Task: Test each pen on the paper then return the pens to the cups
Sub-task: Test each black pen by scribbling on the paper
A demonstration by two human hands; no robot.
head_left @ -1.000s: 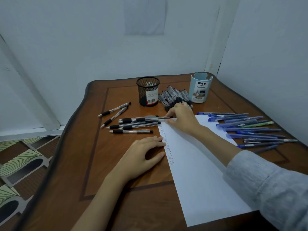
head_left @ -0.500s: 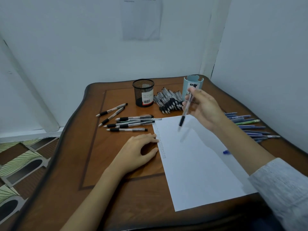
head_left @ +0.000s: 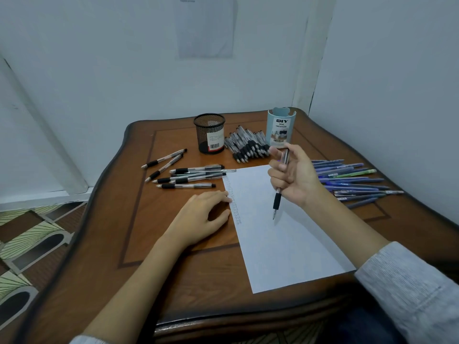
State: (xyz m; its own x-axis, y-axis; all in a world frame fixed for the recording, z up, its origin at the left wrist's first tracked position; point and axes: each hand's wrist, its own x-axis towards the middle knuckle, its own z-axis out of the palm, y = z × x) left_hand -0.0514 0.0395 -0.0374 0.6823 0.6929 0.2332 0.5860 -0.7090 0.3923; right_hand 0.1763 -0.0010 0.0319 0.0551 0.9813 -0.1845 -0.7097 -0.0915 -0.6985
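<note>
Partway — test marks along paper (head_left: 285,244) edge, right hand (head_left: 295,180) pinches pen (head_left: 277,201), left hand (head_left: 198,219) flat — mesh cup (head_left: 210,134), blue cup (head_left: 280,130) look empty.

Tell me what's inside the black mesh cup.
No pens stand up past the rim of the mesh cup; the label and dark mesh hide its bottom.

The wall sheet (head_left: 206,28) is cut off above; marks (head_left: 235,204) on the paper (head_left: 285,249) are unreadably small.

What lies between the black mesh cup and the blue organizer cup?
Head view: a heap of black-grip pens on the table, between mesh cup and organizer cup.
</note>
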